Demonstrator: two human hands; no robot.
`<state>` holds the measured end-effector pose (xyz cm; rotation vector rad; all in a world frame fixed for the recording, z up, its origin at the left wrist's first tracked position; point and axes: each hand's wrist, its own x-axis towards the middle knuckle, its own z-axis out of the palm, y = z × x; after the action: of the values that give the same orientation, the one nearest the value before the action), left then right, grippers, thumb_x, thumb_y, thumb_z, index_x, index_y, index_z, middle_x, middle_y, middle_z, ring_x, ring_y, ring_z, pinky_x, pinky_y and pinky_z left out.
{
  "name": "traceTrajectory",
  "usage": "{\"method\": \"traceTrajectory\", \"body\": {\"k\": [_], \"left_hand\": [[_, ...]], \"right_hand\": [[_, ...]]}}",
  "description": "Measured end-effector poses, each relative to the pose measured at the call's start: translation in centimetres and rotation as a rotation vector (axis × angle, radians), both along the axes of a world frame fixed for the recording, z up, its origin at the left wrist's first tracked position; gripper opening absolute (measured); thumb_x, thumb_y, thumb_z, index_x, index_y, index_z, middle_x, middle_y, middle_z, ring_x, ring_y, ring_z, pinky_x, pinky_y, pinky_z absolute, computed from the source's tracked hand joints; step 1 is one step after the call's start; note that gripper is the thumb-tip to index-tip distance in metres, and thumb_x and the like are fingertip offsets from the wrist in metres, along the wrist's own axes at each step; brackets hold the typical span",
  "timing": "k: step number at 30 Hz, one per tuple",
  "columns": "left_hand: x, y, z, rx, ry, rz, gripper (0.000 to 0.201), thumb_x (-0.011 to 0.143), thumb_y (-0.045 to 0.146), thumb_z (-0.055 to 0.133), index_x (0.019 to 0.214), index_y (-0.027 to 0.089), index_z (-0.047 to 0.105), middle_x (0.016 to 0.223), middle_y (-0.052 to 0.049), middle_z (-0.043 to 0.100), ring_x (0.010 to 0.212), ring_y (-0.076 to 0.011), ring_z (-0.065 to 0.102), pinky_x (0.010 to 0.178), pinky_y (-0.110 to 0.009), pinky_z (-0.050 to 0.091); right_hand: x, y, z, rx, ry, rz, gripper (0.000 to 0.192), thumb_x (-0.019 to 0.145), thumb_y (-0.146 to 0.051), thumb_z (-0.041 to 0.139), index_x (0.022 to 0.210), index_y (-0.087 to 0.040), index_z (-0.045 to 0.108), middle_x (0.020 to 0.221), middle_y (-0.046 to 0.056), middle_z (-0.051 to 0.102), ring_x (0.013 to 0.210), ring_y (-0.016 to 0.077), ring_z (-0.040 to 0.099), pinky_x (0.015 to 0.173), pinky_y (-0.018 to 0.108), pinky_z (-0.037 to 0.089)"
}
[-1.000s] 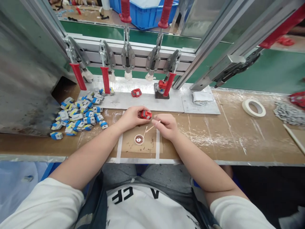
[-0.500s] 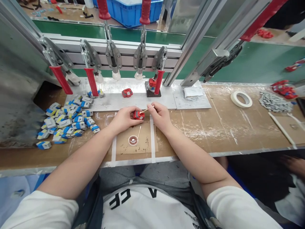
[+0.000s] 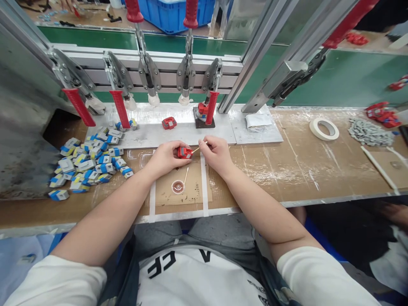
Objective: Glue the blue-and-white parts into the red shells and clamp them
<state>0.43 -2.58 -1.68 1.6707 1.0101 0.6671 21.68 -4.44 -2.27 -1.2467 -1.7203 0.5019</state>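
Two hands at frame centre, pinched on one small red plastic part (image 3: pixel 185 152) and one thin wooden stick (image 3: pixel 196 148).

Left hand (image 3: pixel 165 156) clamped around the blocky red part just above the brown cardboard mat (image 3: pixel 194 187); right hand (image 3: pixel 216 154) with fingers together on the stick, long axis near level, tip pointing left onto the part. Below, a small round dish (image 3: pixel 177 186) with a second stick leaning in it. Scuffed, white-streaked wooden bench (image 3: pixel 296 165); grey metal plate (image 3: pixel 178 131) behind, carrying another red part (image 3: pixel 168 123). Red-handled toggle clamps (image 3: pixel 188 72) along the aluminium rail, upper middle. Heap of blue-and-white blocks (image 3: pixel 89 159) at left; masking tape roll (image 3: pixel 324 128) at right.
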Motion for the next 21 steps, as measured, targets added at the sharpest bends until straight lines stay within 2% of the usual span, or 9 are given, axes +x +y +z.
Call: {"method": "traceTrajectory", "body": {"k": [5,10,17,19,21], "left_hand": [[0.1,0.0,-0.2,0.021,0.009,0.011,0.042,0.071,0.041,0.087,0.104,0.018,0.073,0.093,-0.005,0.077,0.083,-0.0214,0.072,0.081,-0.036,0.059],[0.1,0.0,-0.1,0.019,0.016,0.018,0.041,0.070,0.041,0.088,0.100,0.018,0.072,0.086,-0.002,0.074,0.077,-0.0195,0.069,0.072,-0.032,0.056],[0.1,-0.1,0.0,-0.027,-0.019,0.013,0.042,0.070,0.041,0.088,0.101,0.018,0.071,0.088,-0.003,0.075,0.079,-0.0192,0.069,0.074,-0.032,0.056],[0.1,0.0,-0.1,-0.032,-0.033,0.015,0.041,0.070,0.038,0.088,0.101,0.018,0.071,0.091,-0.004,0.076,0.081,-0.0198,0.070,0.076,-0.032,0.057],[0.1,0.0,-0.2,-0.024,-0.039,0.014,0.039,0.070,0.036,0.086,0.101,0.017,0.072,0.092,-0.004,0.077,0.083,-0.0203,0.071,0.078,-0.032,0.057]], "right_hand": [[-0.3,-0.2,0.4,0.072,-0.056,-0.006,0.045,0.106,-0.044,0.049,0.068,-0.023,0.041,0.063,-0.003,0.042,0.062,0.0139,0.040,0.064,0.031,0.031],[-0.9,-0.5,0.8,0.067,-0.009,0.065,0.047,0.109,-0.051,0.046,0.070,-0.023,0.042,0.066,-0.002,0.045,0.064,0.0148,0.042,0.066,0.031,0.034],[-0.5,-1.3,1.4,0.086,0.037,0.108,0.050,0.109,-0.052,0.045,0.068,-0.023,0.040,0.064,-0.001,0.043,0.061,0.0148,0.041,0.063,0.032,0.034],[-0.6,-1.9,1.8,0.109,0.022,0.279,0.049,0.110,-0.049,0.043,0.068,-0.024,0.040,0.063,-0.001,0.044,0.060,0.0150,0.042,0.062,0.031,0.034],[-1.1,-2.5,2.0,0.121,-0.085,0.567,0.048,0.111,-0.043,0.041,0.068,-0.024,0.041,0.063,-0.001,0.046,0.061,0.0152,0.045,0.063,0.031,0.035]]}}
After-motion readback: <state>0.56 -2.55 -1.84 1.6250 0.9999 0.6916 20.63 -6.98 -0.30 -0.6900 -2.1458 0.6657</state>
